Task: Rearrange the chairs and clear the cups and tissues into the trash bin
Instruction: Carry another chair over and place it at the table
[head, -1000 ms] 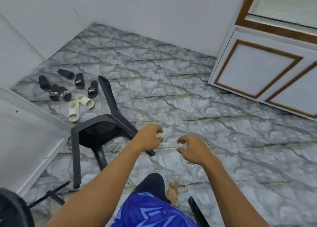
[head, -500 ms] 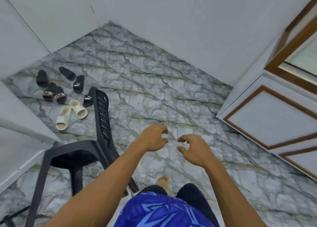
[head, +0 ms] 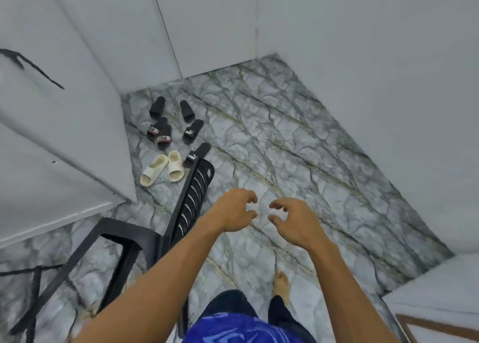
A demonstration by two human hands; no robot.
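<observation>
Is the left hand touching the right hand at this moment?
Apart. The head view shows a strip of marble floor between the curled fingertips of the left hand and the right hand.

1 black chair (head: 178,208) — 6 black slippers (head: 193,131), 2 white slippers (head: 176,166) — 2 hands (head: 233,210)

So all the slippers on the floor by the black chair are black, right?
Not quite. The head view shows one pair of white slippers among them. The other slippers are black, and they all do lie on the floor by the black chair.
</observation>
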